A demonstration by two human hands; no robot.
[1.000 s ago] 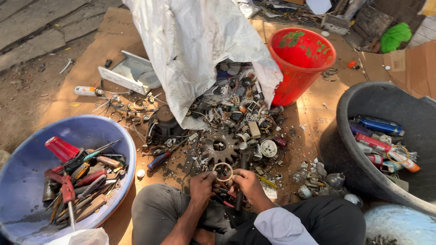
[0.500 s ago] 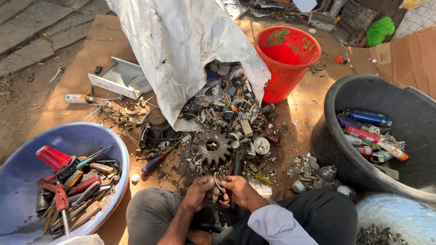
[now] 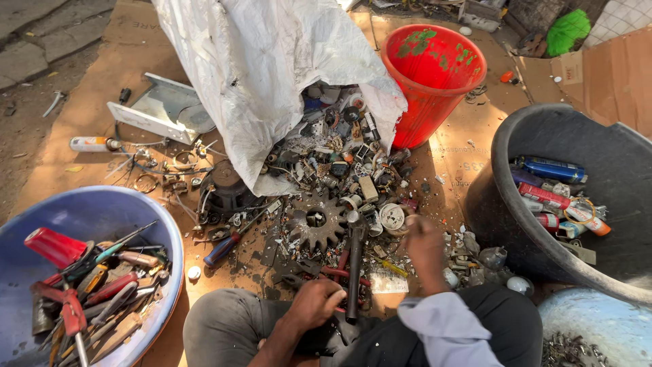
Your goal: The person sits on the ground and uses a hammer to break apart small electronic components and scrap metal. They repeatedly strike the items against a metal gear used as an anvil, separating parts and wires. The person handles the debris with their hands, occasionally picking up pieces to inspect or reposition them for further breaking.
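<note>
Low in the middle of the frame, our left hand (image 3: 314,304) is clenched around the foot of a dark metal bar tool (image 3: 354,272), which stands nearly upright between our knees. Our right hand (image 3: 424,248) hovers blurred just right of the bar; we cannot tell whether it is closed on anything.

We judge the main risk to be the bar tipping or slipping, since only one hand steadies it and its base rests among loose scrap. If it topples forward it could strike the rusty gear (image 3: 316,223) just above it or scatter the pile spilling from the white sack (image 3: 258,81). Sharp fragments lie close to both bare hands.

The bar looks long, blackened and heavy, with a thicker head at its upper end, beside red-handled tools (image 3: 343,270).
</note>
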